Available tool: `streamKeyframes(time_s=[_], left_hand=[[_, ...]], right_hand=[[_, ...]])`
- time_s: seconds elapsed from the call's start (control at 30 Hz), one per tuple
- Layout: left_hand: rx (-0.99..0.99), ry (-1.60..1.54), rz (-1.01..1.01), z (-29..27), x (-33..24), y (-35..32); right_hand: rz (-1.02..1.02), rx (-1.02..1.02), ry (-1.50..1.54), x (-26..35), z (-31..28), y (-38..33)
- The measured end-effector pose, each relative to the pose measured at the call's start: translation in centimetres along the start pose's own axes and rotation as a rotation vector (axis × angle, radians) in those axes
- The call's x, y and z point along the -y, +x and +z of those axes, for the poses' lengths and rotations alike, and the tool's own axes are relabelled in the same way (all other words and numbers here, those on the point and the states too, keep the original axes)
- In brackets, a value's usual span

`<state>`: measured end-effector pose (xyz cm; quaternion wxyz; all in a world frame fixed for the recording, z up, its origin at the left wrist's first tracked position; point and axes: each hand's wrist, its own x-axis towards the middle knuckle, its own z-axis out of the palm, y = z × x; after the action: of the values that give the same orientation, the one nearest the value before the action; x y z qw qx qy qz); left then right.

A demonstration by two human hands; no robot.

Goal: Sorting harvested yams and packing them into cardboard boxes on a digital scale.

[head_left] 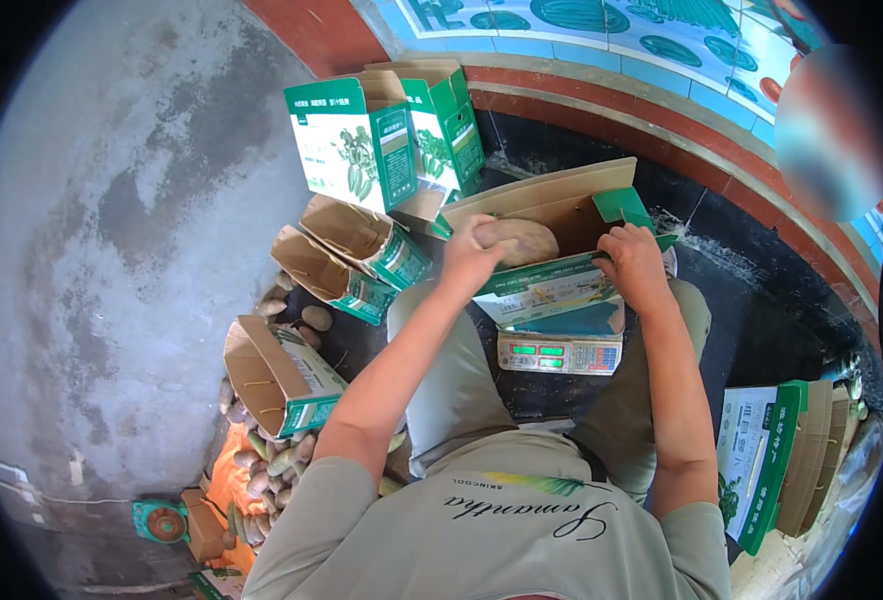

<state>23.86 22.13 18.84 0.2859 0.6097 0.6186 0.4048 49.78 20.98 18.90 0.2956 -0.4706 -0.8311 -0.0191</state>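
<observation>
My left hand (475,250) grips a large tan oval fruit (527,240) and holds it inside an open green and white cardboard box (552,290). My right hand (634,262) grips the right front rim of that same box. The box stands on a small electronic scale (560,353) with green displays, which sits on the dark ground between my knees.
Several open empty boxes (357,235) lie tipped to my left, and two assembled ones (387,135) stand further back. A pile of oval fruits (267,465) lies at lower left. Flat folded boxes (772,455) are stacked at right. A tiled step (662,110) runs behind.
</observation>
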Motion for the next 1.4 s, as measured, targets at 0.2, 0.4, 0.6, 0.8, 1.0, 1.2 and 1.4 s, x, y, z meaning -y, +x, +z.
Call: streamKeyframes(time_s=[0.2,0.4,0.6,0.8,1.0,1.2,1.4], left_hand=[[0.234,0.199,0.027,2.7,-0.2,2.5],[0.401,0.329,0.057,3.0,0.2,2.8],[0.254,0.264,0.170,2.1,-1.8,0.0],[0.012,0.202,0.249,-1.7,-1.0,-4.1],[-0.267,0.103,0.190,-7.7,4.3,-7.7],[-0.478,0.181,-0.254,-13.1,14.7,-14.8],[-0.372,0.589,-0.704,-15.6,28.5,-27.1]], right_hand=[[0.002,0.028,0.032,-0.5,0.0,-0.2],[-0.007,-0.012,0.021,-0.2,0.1,0.4],[-0.013,0.021,0.005,-0.1,-0.1,0.5],[-0.035,0.033,0.005,0.2,0.2,0.7],[-0.075,0.045,-0.001,0.9,-0.1,0.9],[-0.061,0.057,-0.066,1.1,0.5,1.0],[-0.073,0.069,-0.091,1.3,0.8,1.1]])
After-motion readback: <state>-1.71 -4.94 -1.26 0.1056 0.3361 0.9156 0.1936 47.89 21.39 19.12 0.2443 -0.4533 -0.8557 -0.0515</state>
